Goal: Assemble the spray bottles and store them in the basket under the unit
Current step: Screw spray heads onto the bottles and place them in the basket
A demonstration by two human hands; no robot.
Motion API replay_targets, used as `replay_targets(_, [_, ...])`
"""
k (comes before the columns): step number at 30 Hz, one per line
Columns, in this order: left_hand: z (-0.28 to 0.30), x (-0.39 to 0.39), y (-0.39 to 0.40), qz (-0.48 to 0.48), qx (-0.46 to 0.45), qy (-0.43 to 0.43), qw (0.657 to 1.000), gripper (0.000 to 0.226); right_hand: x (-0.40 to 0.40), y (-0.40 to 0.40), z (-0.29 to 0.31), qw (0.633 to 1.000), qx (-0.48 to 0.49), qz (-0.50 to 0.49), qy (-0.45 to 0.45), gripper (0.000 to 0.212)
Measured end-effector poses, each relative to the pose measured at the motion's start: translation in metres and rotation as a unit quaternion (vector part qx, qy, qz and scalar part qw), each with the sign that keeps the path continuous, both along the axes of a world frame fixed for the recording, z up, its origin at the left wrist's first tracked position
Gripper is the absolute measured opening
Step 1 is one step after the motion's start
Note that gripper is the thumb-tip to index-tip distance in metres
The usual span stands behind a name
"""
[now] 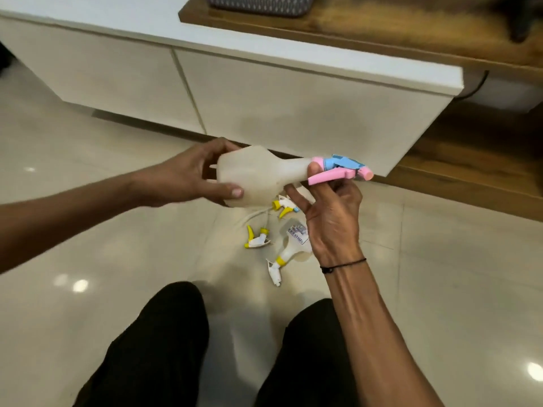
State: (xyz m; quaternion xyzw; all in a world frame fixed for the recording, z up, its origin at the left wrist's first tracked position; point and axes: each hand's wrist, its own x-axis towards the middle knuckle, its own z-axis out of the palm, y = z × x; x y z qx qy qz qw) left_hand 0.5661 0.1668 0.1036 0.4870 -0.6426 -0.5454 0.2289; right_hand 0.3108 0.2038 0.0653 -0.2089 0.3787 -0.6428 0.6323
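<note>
I hold a translucent white spray bottle (258, 174) sideways above the floor. My left hand (188, 177) grips its wide base. My right hand (332, 207) holds the pink and blue trigger head (340, 168) that sits on the bottle's neck, fingers around the pink collar and lever. On the floor below lie two loose yellow and white trigger heads (257, 237) (283, 205) and a small labelled bottle (291, 245) with a yellow and white head on it, lying on its side. A grey basket (258, 5) stands on the wooden top at the upper edge.
A low white cabinet unit (293, 113) runs across the view, with a wooden shelf section (470, 160) to its right. The floor is glossy pale tile (88, 259). My legs in black trousers (164, 348) are at the bottom.
</note>
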Motion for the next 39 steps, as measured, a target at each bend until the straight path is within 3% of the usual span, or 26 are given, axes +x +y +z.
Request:
replay_targets(4, [-0.005,0.007,-0.018,0.005,-0.082,0.027,0.996,0.075,0.017,-0.026,0.032,0.997,0.057,-0.036,0.036,0.040])
replay_targets(6, [0.000,0.008,-0.026,0.036,-0.091,0.052,0.994,0.079,0.025,-0.040,0.052,0.996,0.063,-0.041,0.055,0.025])
replay_targets(8, [0.009,0.014,-0.036,0.065,-0.094,0.074,0.991,0.082,0.035,-0.055,0.078,0.995,0.049,-0.044,0.069,0.020])
replay_targets(12, [0.044,0.016,-0.075,0.106,-0.148,0.107,0.978,0.088,0.049,-0.099,0.140,0.979,-0.050,-0.058,0.187,0.022])
replay_targets(16, [0.108,-0.006,-0.159,0.147,-0.142,0.185,0.961,0.088,0.050,-0.185,0.220,0.920,-0.197,-0.095,0.325,0.023])
replay_targets(18, [0.136,-0.022,-0.211,0.168,-0.151,0.184,0.957,0.088,0.051,-0.238,0.254,0.876,-0.228,-0.123,0.408,0.004])
replay_targets(19, [0.146,-0.030,-0.237,0.178,-0.151,0.178,0.956,0.089,0.052,-0.266,0.268,0.856,-0.229,-0.149,0.440,0.014])
replay_targets(21, [0.159,-0.046,-0.287,0.192,-0.135,0.137,0.962,0.090,0.056,-0.322,0.285,0.832,-0.219,-0.183,0.476,0.020])
replay_targets(24, [0.167,-0.061,-0.348,0.217,-0.163,-0.023,0.962,0.082,0.061,-0.400,0.289,0.802,-0.149,-0.201,0.542,0.018])
replay_targets(28, [0.160,-0.048,-0.391,0.230,-0.230,-0.176,0.929,0.043,0.071,-0.479,0.262,0.800,-0.059,-0.171,0.571,0.011])
replay_targets(30, [0.149,-0.038,-0.399,0.212,-0.223,-0.220,0.926,0.035,0.080,-0.506,0.247,0.796,-0.027,-0.157,0.584,0.009])
replay_targets(35, [0.118,-0.029,-0.396,0.186,-0.200,-0.246,0.930,0.034,0.093,-0.558,0.220,0.778,0.042,-0.168,0.604,0.034])
replay_targets(39, [0.112,-0.034,-0.387,0.178,-0.219,-0.236,0.930,0.033,0.089,-0.583,0.208,0.769,0.054,-0.177,0.612,0.029])
